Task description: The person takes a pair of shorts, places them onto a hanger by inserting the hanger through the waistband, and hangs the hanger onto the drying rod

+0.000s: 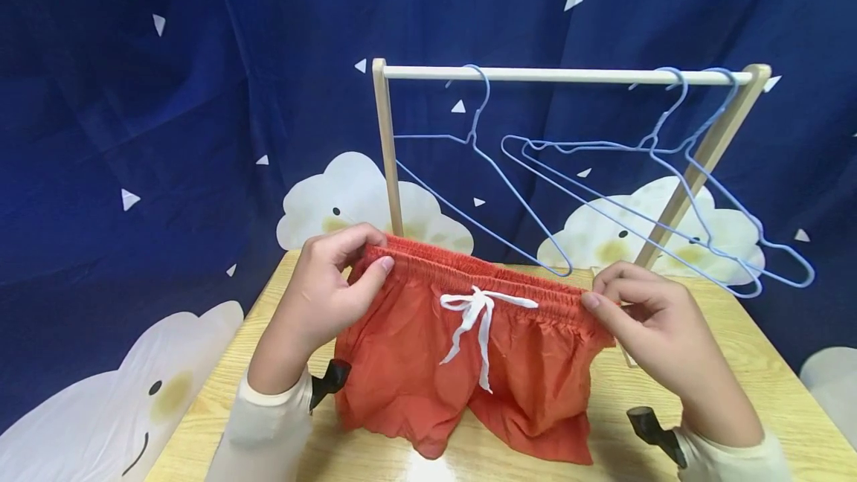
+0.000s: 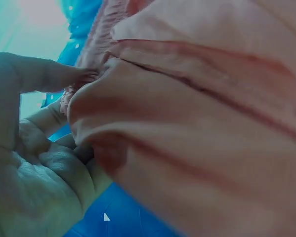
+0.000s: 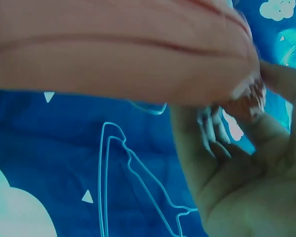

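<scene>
Red-orange shorts (image 1: pixel 415 348) with an elastic waistband and a white drawstring (image 1: pixel 477 307) tied in a bow hang between both hands, above the table. My left hand (image 1: pixel 328 285) pinches the waistband at its left end, thumb in front. At the opposite end my right hand (image 1: pixel 652 322) pinches the waistband between thumb and fingers, a little lower than the left. In the left wrist view the shorts (image 2: pixel 187 133) fill most of the picture beside the left hand (image 2: pixel 44 163). The right wrist view shows the right hand (image 3: pixel 251 182) gripping the gathered edge.
Behind the shorts stands a wooden rack (image 1: pixel 569 75) on a wood-grain table (image 1: pixel 221 393). One blue hanger (image 1: pixel 515 188) hangs at its left, two more blue hangers (image 1: pixel 699 222) at its right. A dark blue curtain (image 1: pixel 167 95) with clouds and triangles covers the back.
</scene>
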`<state>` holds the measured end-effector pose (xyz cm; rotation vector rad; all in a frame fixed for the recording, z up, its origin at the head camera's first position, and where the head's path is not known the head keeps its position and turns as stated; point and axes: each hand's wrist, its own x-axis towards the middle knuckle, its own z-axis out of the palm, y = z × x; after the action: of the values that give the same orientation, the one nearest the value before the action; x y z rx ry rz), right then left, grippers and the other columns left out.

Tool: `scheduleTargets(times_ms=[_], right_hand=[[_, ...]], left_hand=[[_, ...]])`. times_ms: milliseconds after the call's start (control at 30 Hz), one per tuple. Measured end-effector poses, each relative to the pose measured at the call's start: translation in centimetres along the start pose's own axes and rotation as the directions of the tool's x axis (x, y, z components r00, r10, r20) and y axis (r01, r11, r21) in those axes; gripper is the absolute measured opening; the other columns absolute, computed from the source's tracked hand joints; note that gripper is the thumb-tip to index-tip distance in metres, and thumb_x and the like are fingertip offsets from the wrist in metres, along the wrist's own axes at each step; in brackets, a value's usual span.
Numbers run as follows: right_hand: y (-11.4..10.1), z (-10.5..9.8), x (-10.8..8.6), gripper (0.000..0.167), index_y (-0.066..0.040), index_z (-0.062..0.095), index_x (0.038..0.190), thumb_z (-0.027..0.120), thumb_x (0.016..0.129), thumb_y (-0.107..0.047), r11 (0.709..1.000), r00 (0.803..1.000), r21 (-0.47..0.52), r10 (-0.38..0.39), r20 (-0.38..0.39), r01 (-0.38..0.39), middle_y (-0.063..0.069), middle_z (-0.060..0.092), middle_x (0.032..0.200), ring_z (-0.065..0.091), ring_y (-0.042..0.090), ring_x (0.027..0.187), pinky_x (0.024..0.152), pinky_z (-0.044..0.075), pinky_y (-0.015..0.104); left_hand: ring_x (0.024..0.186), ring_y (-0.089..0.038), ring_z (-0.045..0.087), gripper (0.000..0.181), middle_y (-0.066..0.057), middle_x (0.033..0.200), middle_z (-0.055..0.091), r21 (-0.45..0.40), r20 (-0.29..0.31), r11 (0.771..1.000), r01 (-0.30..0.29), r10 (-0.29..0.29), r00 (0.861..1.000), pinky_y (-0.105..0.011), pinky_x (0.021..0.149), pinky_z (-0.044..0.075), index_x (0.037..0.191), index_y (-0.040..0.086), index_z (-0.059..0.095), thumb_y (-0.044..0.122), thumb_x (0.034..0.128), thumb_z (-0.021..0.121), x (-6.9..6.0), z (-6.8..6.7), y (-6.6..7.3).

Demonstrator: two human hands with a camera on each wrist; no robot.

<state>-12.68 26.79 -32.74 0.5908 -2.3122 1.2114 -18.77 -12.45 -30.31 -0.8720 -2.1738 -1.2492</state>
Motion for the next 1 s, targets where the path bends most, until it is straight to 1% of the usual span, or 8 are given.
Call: scheduleTargets(times_ms=[133, 333, 533, 700, 800, 900, 967, 1000], right_hand=[[0.1, 0.2, 0.0, 0.040, -0.029, 0.074, 0.075, 0.075, 0.097, 0.005, 0.998, 0.977, -0.020, -0.060, 0.203, 0.065, -0.007, 0.066, 0.087, 0.061, 0.009, 0.079, 0.061, 0.050, 0.024], [0.2, 1.0, 0.1, 0.044, -0.036, 0.071, 0.073, 0.067, 0.107, -0.009, 0.996, 0.886, -0.038, -0.060, 0.460, 0.087, -0.016, 0.059, 0.084, 0.059, 0.005, 0.076, 0.065, 0.050, 0.022], [0.6, 2.5, -0.1, 0.030, -0.034, 0.074, 0.079, 0.075, 0.104, -0.017, 0.993, 0.814, -0.111, 0.028, 0.580, 0.045, -0.017, 0.056, 0.085, 0.055, 0.001, 0.078, 0.067, 0.051, 0.023], [0.8, 3.5, -0.2, 0.010, -0.029, 0.077, 0.093, 0.086, 0.094, -0.024, 0.991, 0.726, -0.136, 0.097, 0.681, -0.005, -0.015, 0.063, 0.095, 0.061, 0.002, 0.087, 0.077, 0.058, 0.025], [0.8, 4.0, -0.3, 0.019, -0.027, 0.077, 0.107, 0.088, 0.092, -0.029, 0.987, 0.685, -0.154, 0.136, 0.716, -0.035, -0.013, 0.066, 0.106, 0.066, 0.005, 0.094, 0.080, 0.060, 0.025], [0.5, 4.4, -0.4, 0.025, -0.028, 0.074, 0.114, 0.086, 0.093, -0.036, 0.984, 0.680, -0.176, 0.148, 0.718, -0.029, -0.013, 0.067, 0.112, 0.066, 0.006, 0.099, 0.081, 0.060, 0.025], [0.2, 4.7, -0.5, 0.028, -0.030, 0.072, 0.116, 0.084, 0.095, -0.042, 0.986, 0.715, -0.170, 0.120, 0.689, -0.002, -0.015, 0.068, 0.113, 0.067, 0.006, 0.101, 0.082, 0.061, 0.026], [0.1, 4.9, -0.5, 0.030, -0.030, 0.071, 0.117, 0.085, 0.094, -0.043, 0.988, 0.748, -0.151, 0.085, 0.658, 0.021, -0.016, 0.068, 0.113, 0.067, 0.006, 0.101, 0.083, 0.062, 0.027]], left_hand=[[0.064, -0.015, 0.048, 0.015, 0.007, 0.070, 0.054, 0.010, -0.023, 1.000, -0.015, 0.015, 1.000, -0.027, 0.058, 0.039, 0.090, 0.019, 0.076, 0.013, 0.1036, 0.071, -0.1, 0.1, 0.1], [0.067, -0.014, 0.052, 0.019, 0.006, 0.078, 0.064, 0.021, -0.043, 1.000, 0.013, -0.012, 0.999, -0.025, 0.059, 0.042, 0.091, 0.017, 0.080, 0.009, 0.1035, 0.068, -0.2, 0.6, 0.4], [0.074, -0.013, 0.058, 0.018, 0.004, 0.088, 0.069, 0.021, 0.024, 1.000, 0.010, -0.010, 1.000, -0.026, 0.064, 0.050, 0.093, 0.014, 0.077, 0.002, 0.0965, 0.064, -0.3, 1.1, 0.6], [0.084, -0.010, 0.065, 0.017, 0.004, 0.103, 0.074, 0.043, 0.120, 0.998, 0.053, -0.058, 0.991, -0.027, 0.070, 0.058, 0.105, 0.014, 0.079, 0.006, 0.0969, 0.066, -0.5, 1.1, 0.9], [0.082, -0.010, 0.065, 0.020, 0.004, 0.106, 0.075, 0.042, 0.174, 0.997, 0.058, -0.065, 0.983, -0.027, 0.069, 0.059, 0.109, 0.013, 0.080, 0.007, 0.0967, 0.065, -0.5, 1.3, 1.1], [0.078, -0.011, 0.063, 0.023, 0.004, 0.103, 0.074, 0.041, 0.218, 0.997, 0.059, -0.067, 0.974, -0.028, 0.068, 0.057, 0.111, 0.013, 0.080, 0.006, 0.0960, 0.064, -0.5, 1.6, 1.1], [0.078, -0.013, 0.061, 0.024, 0.005, 0.100, 0.072, 0.051, 0.240, 0.996, 0.067, -0.078, 0.968, -0.028, 0.067, 0.056, 0.112, 0.014, 0.080, 0.007, 0.0954, 0.064, -0.4, 1.7, 1.1], [0.078, -0.013, 0.061, 0.025, 0.005, 0.099, 0.071, 0.058, 0.247, 0.996, 0.072, -0.084, 0.965, -0.028, 0.067, 0.056, 0.113, 0.014, 0.080, 0.007, 0.0952, 0.064, -0.4, 1.8, 1.1]])
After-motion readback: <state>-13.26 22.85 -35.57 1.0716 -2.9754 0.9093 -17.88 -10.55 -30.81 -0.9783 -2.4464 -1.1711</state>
